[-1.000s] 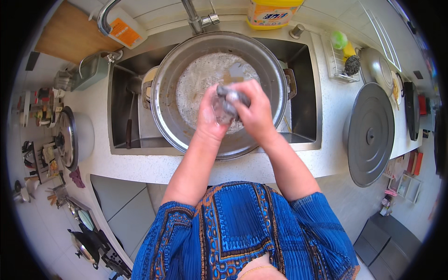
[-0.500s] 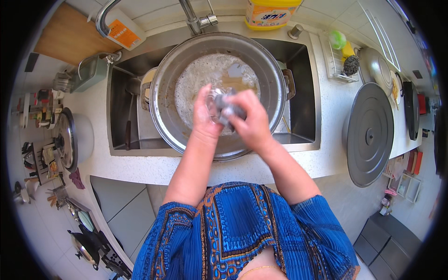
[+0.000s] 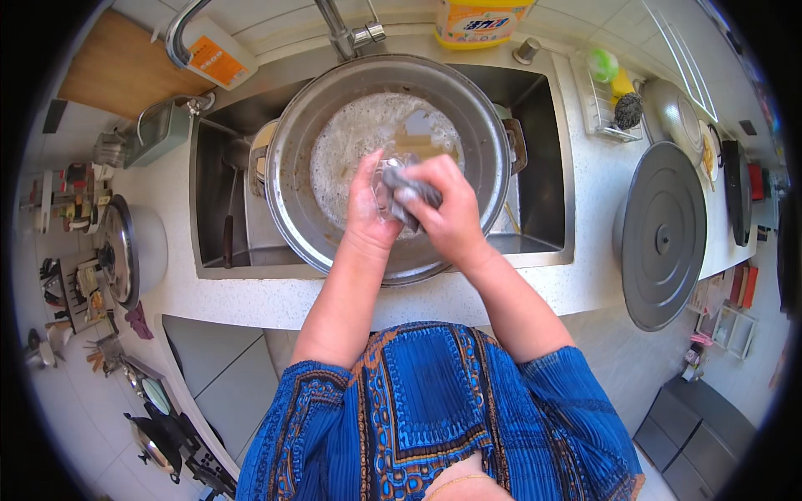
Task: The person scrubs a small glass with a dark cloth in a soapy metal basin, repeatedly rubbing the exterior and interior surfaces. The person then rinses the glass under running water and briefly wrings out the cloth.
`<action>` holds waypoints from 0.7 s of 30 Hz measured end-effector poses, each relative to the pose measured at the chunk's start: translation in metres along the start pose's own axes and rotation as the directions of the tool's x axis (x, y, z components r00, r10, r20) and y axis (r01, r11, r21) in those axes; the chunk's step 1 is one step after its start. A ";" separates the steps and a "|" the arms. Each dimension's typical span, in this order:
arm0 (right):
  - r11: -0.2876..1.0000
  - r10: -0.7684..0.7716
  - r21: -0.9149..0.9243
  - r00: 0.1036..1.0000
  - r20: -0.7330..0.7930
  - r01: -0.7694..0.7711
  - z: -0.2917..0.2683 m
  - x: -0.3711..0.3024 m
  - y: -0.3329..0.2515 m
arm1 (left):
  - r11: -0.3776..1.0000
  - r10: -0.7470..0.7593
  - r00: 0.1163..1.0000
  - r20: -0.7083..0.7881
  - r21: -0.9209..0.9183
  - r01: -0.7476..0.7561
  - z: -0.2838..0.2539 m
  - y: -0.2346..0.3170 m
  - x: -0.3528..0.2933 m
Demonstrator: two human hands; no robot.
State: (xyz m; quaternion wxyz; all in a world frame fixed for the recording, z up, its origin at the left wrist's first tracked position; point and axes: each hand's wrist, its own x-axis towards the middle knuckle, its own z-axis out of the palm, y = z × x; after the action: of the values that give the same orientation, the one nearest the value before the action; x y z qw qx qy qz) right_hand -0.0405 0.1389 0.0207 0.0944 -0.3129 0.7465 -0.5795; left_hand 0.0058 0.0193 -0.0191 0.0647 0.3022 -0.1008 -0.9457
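Over a large metal pot (image 3: 483,150) of foamy water (image 3: 344,129), my two hands are close together. My left hand (image 3: 366,209) is closed around a small clear object (image 3: 383,194), which looks like glass; its full shape is hidden by the fingers and the cloth. A crumpled grey cloth (image 3: 426,194) is bunched in my right hand (image 3: 451,204), its fingers pressing it against the clear object. Under the hands, whitish foam covers most of the water, with a browner patch toward the far right.
The pot stands in a steel sink (image 3: 539,159) beneath a faucet (image 3: 338,29). A ladle (image 3: 230,200) lies on the sink's left side. At the right are a big grey lid (image 3: 664,275) and a wire rack (image 3: 595,113) with scrubbers. A yellow container (image 3: 480,23) stands behind.
My right hand has shifted the grey cloth slightly against the clear object. Both hands stay over the pot, and the view has moved a little.
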 end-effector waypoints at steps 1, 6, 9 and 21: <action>1.000 0.025 -0.009 1.000 0.008 -0.025 -0.004 0.010 0.000 | 0.999 0.020 1.000 -0.019 -0.036 -0.021 0.001 -0.005 -0.002; 1.000 -0.020 -0.019 1.000 0.000 0.020 -0.003 0.001 -0.003 | 1.000 0.013 0.998 0.064 0.025 -0.014 -0.013 0.008 0.009; 1.000 0.012 0.019 1.000 -0.024 -0.011 -0.001 0.004 0.001 | 1.000 0.007 0.997 0.075 -0.018 -0.005 -0.004 0.005 0.005; 1.000 -0.009 0.011 0.999 -0.045 0.010 -0.006 0.021 0.008 | 0.999 -0.024 0.999 0.038 -0.024 0.025 0.001 -0.006 -0.008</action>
State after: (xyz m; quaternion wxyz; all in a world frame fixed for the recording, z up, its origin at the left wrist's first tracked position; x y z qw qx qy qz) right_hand -0.0623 0.1325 0.0200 0.0766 -0.3028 0.7436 -0.5913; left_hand 0.0116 0.0271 -0.0153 0.0549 0.2848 -0.0867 -0.9531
